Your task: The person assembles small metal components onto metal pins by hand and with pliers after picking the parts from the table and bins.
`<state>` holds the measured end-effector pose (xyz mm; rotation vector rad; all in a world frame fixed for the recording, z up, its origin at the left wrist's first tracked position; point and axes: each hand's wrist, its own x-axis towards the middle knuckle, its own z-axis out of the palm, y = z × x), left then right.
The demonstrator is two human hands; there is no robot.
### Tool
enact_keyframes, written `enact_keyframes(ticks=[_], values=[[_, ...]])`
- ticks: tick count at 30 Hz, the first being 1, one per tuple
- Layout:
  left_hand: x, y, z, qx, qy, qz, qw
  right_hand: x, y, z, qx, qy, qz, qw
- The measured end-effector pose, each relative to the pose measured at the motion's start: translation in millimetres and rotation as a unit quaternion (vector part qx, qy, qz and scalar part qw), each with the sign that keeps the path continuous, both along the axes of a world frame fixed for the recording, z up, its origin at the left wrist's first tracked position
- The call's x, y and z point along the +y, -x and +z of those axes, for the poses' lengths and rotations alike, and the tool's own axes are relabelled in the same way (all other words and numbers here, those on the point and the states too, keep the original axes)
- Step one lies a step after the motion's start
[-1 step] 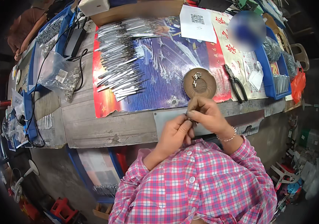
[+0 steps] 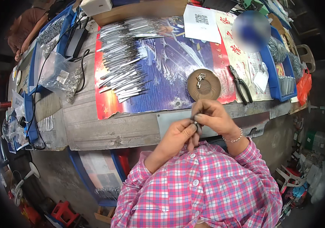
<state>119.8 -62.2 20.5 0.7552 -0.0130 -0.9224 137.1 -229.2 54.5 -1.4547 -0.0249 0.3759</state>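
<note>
My left hand (image 2: 174, 137) and my right hand (image 2: 215, 116) meet just in front of the workbench edge (image 2: 113, 133), over my pink plaid shirt. Together their fingertips pinch a small metal part (image 2: 195, 123), mostly hidden by the fingers. A bracelet sits on my right wrist. Just beyond the hands lies a round brown dish (image 2: 204, 84) holding several short metal pins. Further left, many silver metal rods (image 2: 124, 64) lie in rows on a colourful printed mat (image 2: 170, 68).
Black pliers (image 2: 241, 89) lie right of the dish. Blue trays (image 2: 280, 76) with metal parts line the right end, next to an orange bag (image 2: 303, 85). A clear bag of parts (image 2: 60, 76) and cables are at left. Another person (image 2: 25, 30) works at far left.
</note>
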Motion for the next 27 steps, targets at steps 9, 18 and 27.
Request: enact_keyframes(ticks=[9,18,27], values=[[-12.8,1.7,-8.8,-0.479,-0.371,0.21,0.767,10.7,3.1,-15.0,-0.032,0.053,-0.042,0.997],[5.4,-0.8,-5.7,0.11,0.187,-0.069,0.974,-2.9,-4.7,-7.2,0.007,-0.161,0.065,0.985],[24.2,-27.4,44.5,-0.443,-0.315,-0.005,0.839,-5.9,1.1,1.0,-0.006,-0.097,0.025,0.995]])
